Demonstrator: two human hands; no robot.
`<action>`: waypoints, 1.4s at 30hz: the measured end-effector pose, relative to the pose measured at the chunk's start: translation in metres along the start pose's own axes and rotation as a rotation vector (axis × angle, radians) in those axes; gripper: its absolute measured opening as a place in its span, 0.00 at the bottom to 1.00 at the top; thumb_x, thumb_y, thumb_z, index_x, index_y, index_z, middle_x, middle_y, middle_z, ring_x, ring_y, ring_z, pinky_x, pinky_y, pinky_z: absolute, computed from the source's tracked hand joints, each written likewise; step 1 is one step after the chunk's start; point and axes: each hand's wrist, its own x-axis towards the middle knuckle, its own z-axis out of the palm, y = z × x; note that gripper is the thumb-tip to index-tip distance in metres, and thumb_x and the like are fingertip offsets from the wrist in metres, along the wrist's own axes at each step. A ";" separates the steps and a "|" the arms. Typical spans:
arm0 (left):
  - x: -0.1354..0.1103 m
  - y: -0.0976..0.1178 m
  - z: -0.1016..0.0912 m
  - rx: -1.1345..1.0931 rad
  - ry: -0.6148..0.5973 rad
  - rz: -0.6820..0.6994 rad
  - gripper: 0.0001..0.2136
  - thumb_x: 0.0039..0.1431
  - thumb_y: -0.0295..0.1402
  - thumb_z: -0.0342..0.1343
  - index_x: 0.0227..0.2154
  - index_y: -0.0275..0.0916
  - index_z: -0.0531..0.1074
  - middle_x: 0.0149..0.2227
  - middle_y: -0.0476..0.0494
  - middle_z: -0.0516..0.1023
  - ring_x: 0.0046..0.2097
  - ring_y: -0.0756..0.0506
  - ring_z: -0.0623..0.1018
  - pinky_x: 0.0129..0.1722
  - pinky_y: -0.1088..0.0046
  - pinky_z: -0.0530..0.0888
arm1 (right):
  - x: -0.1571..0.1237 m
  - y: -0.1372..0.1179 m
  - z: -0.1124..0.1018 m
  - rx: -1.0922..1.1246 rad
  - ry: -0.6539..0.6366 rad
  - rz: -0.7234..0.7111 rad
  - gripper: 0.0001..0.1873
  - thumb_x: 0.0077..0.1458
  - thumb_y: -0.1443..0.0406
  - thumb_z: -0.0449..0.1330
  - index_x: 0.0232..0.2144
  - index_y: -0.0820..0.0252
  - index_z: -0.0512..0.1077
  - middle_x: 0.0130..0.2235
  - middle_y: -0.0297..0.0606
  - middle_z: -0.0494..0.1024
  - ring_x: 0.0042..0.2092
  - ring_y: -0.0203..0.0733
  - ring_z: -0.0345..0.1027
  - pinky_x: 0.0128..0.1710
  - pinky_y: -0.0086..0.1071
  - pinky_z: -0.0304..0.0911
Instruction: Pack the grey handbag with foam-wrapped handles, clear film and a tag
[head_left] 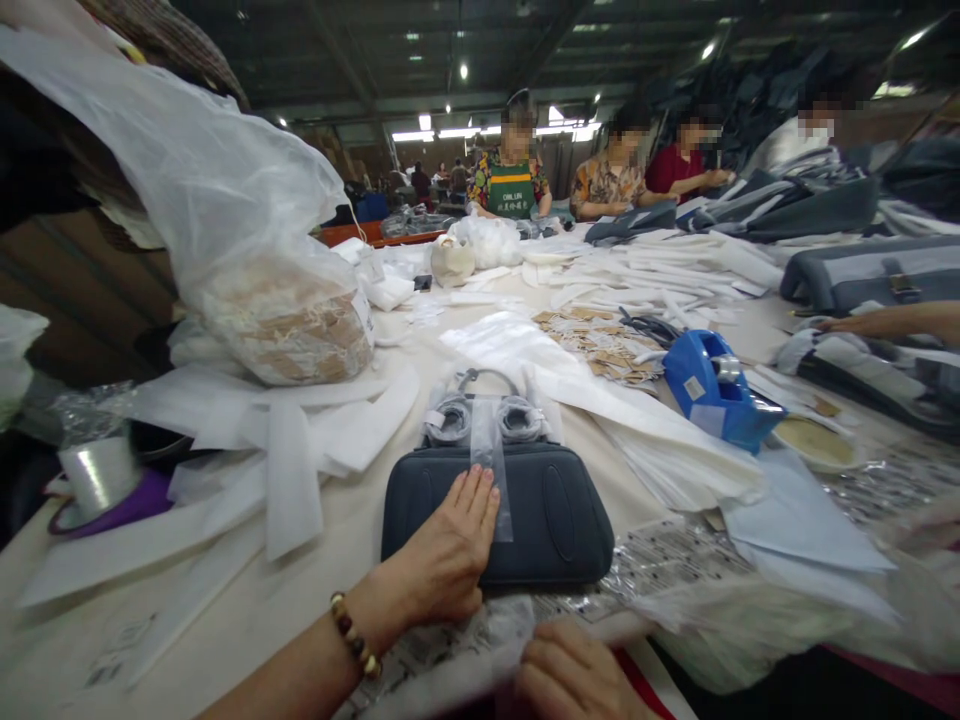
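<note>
A dark grey handbag (555,515) lies flat on the table in front of me, its handles wrapped in clear film (486,418) at the far side. A strip of clear tape (495,470) runs from the wrapped handles down onto the bag. My left hand (450,550) lies flat on the bag, fingers stretched out beside the tape; a bead bracelet is on the wrist. My right hand (574,675) is at the bottom edge, fingers curled on a printed clear plastic bag (660,565) lying beneath the handbag's near side.
A blue tape dispenser (712,385) stands right of the handbag. White wrapping sheets (300,440) and paper tags (600,340) cover the table. A big plastic sack (247,250) rises on the left, a tape roll (97,475) nearer. Several people work at the far end.
</note>
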 end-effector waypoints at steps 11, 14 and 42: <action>0.008 -0.003 0.001 -0.025 0.031 -0.013 0.37 0.40 0.33 0.55 0.54 0.12 0.57 0.58 0.08 0.51 0.61 0.22 0.54 0.58 0.49 0.56 | -0.001 0.008 -0.010 0.058 -0.301 0.078 0.18 0.60 0.67 0.46 0.51 0.62 0.66 0.48 0.42 0.74 0.49 0.44 0.66 0.49 0.39 0.62; 0.012 -0.004 0.001 -0.024 0.045 -0.021 0.37 0.41 0.32 0.55 0.54 0.12 0.57 0.58 0.08 0.51 0.61 0.23 0.54 0.58 0.49 0.56 | -0.003 0.007 -0.004 0.071 -0.227 0.052 0.18 0.65 0.68 0.40 0.46 0.63 0.68 0.44 0.42 0.76 0.44 0.42 0.68 0.46 0.37 0.64; 0.034 -0.025 -0.001 -0.064 0.007 -0.019 0.37 0.40 0.35 0.58 0.53 0.15 0.60 0.58 0.13 0.57 0.59 0.27 0.62 0.59 0.55 0.58 | 0.020 -0.005 0.030 0.153 0.119 -0.026 0.20 0.63 0.74 0.41 0.25 0.66 0.68 0.20 0.35 0.65 0.26 0.35 0.60 0.26 0.29 0.55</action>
